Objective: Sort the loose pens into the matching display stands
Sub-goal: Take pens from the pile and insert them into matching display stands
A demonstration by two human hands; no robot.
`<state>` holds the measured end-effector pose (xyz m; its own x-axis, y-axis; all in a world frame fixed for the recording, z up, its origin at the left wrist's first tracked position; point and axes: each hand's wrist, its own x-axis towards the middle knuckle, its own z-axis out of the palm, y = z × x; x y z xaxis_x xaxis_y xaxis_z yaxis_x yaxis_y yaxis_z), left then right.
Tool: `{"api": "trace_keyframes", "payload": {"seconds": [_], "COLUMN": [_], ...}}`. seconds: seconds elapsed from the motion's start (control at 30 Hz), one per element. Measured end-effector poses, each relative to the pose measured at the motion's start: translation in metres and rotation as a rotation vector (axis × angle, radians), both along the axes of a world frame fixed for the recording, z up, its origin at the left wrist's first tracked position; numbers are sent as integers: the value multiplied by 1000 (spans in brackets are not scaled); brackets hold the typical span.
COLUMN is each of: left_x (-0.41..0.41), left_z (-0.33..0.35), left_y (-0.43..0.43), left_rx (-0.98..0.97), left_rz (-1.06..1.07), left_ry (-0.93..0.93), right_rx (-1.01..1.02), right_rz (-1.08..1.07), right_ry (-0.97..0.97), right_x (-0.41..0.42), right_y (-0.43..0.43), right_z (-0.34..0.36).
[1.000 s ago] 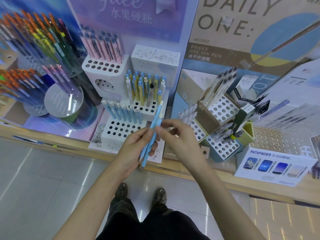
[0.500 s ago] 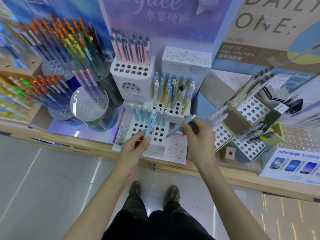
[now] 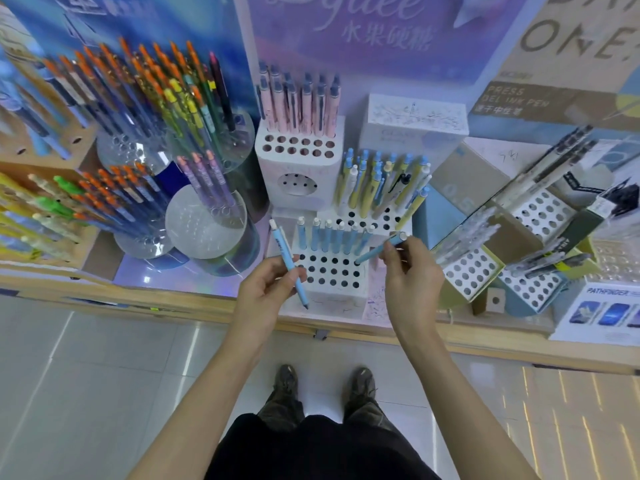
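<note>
Change: a second earlier both hands had held the two blue pens bunched together in front of the stand; by this moment they had parted, one pen to each hand, and the view had closed in on the display.
Right hand (image 3: 412, 275): thumb and fingers pinched the cap end of the right pen (image 3: 377, 249), which slanted down to the left. Its tip sat at a hole near the right end of the white stand (image 3: 329, 299) — whether it had entered the hole could not be told.
Left hand (image 3: 266, 292): fingers were curled round the lower barrel of the left pen (image 3: 285, 251), cap end up and tip down. It was held at the stand's left edge, touching no hole.
Stand: it stood on the tabletop (image 3: 173, 303), with a row of blue pens (image 3: 332, 237) seated along the back of its front tier and many holes in front of them free.
Neighbours: yellow-and-blue pens (image 3: 377, 185) stood on the tier behind, and pink pens (image 3: 301, 102) in the taller block.
Meaning for the task: the bundle had been split so each pen could go in singly. The right pen looked to be at the point of seating among its matches — the left pen appeared to be next, still waiting.
</note>
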<state>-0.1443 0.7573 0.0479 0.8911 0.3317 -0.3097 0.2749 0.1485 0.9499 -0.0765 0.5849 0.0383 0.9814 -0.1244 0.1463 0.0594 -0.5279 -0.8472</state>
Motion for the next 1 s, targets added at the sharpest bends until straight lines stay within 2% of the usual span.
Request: {"api": "trace_keyframes", "payload": {"seconds": [0.17,0.33,0.57,0.7,1.0], "left_x": [10,18,32,41,60], "left_z": [3,0,-7,-12,-29], "left_y": [2,5,-3,-15,-50], "left_rx": [-32,-5,99,175,308], "left_rz": [-1,2,14,73,75], "left_ry": [-13,-4,-25,-19,-11], "right_rx": [-75,-159,-190,-206,-159], "right_rz": [17,157,53,148,151], "right_ry": [-34,-29,-79,-40,91], "right_x": [4,12,14,5,9], "right_y": [3,7,-3,2,2], "right_z": [-9,-5,-9,-22,-20]}}
